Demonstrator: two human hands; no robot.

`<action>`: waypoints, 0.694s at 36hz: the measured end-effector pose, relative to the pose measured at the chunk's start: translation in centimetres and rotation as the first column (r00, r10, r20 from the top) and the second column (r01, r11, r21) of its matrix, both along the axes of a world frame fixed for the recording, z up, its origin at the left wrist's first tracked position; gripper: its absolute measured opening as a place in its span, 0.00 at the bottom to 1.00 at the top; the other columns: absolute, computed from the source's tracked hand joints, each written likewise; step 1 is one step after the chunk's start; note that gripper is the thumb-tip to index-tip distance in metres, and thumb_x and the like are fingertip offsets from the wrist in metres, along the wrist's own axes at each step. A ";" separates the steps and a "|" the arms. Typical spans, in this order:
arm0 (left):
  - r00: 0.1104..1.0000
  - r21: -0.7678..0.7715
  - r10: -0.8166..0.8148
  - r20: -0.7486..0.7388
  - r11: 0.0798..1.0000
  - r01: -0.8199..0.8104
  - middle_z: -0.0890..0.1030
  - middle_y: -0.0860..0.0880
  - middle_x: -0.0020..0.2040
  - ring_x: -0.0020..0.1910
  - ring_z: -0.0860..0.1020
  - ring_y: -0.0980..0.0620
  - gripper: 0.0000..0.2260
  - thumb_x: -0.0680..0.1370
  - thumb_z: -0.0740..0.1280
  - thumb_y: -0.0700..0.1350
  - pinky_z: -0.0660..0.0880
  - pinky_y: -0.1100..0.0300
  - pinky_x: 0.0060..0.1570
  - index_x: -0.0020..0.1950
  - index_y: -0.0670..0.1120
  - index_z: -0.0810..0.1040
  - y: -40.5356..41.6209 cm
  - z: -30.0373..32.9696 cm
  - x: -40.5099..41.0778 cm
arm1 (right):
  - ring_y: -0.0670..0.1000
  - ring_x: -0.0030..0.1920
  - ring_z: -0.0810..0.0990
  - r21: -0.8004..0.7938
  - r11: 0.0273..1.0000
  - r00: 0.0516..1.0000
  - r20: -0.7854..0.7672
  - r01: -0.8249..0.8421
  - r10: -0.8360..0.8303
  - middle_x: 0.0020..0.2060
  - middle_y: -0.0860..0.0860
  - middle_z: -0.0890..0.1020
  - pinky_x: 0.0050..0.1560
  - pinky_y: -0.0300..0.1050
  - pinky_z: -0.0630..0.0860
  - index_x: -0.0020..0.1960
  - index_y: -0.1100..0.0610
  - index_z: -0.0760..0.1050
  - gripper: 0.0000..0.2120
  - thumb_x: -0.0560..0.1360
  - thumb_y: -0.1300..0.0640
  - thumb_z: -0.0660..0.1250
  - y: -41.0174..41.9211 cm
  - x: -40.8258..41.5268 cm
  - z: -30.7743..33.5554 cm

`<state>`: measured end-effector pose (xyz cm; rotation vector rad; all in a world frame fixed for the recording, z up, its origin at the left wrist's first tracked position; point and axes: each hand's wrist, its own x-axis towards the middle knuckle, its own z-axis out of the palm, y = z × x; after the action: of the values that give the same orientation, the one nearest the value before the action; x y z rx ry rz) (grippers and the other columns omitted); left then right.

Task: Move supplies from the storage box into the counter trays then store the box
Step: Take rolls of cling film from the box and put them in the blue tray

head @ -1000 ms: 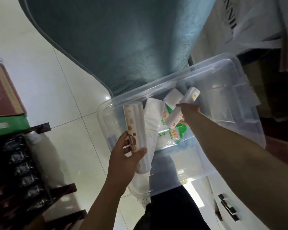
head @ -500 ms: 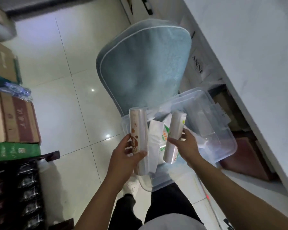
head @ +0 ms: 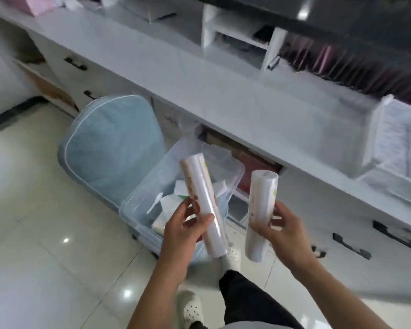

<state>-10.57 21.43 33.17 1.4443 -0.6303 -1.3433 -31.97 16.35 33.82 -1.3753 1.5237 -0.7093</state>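
A clear plastic storage box stands on the floor below the counter, with several white packets and a plastic spoon inside. My left hand grips a long wrapped roll held above the box's near corner. My right hand grips a second, thicker wrapped roll, upright, to the right of the box. A clear counter tray holding white packs sits on the white counter at the right.
A blue cushioned chair stands against the box's far side. Drawers with black handles line the counter front. A white shelf unit and dark pink-edged items stand on the counter's back. My legs and white shoes are below.
Both hands have lifted their rolls out of the box and up. My view has swung from the box and floor toward the counter, which now fills the upper frame.
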 end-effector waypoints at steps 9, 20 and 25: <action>0.948 -0.079 -0.317 0.035 0.945 0.319 0.85 0.49 0.54 0.54 0.83 0.48 0.27 0.64 0.77 0.47 0.80 0.48 0.55 0.63 0.50 0.78 -2.7 3.6 -14.0 | 0.47 0.51 0.80 -0.104 0.914 0.918 0.100 0.393 -0.383 0.51 0.47 0.82 0.45 0.43 0.79 0.64 0.47 0.75 0.26 0.68 0.53 0.77 4.9 -15.1 2.8; 0.887 -0.093 -0.461 0.020 0.883 0.461 0.85 0.49 0.53 0.54 0.82 0.47 0.20 0.66 0.76 0.42 0.79 0.48 0.50 0.56 0.54 0.81 -4.6 4.8 -35.4 | 0.50 0.51 0.82 -0.223 0.735 0.768 0.173 0.640 -0.617 0.51 0.45 0.82 0.48 0.52 0.81 0.63 0.44 0.75 0.26 0.68 0.55 0.78 11.3 -38.0 4.6; 0.848 -0.121 -0.529 0.033 0.840 0.529 0.85 0.49 0.53 0.55 0.82 0.46 0.22 0.64 0.76 0.46 0.78 0.41 0.57 0.57 0.53 0.81 -5.2 5.3 -44.3 | 0.54 0.51 0.81 -0.299 0.698 0.752 0.133 0.651 -0.645 0.51 0.46 0.83 0.52 0.55 0.79 0.62 0.45 0.75 0.27 0.67 0.60 0.78 12.8 -48.8 4.6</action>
<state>-54.84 16.23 38.46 1.2060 -1.1554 -1.6900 -80.82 29.19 38.40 -1.0194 1.9616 -1.4719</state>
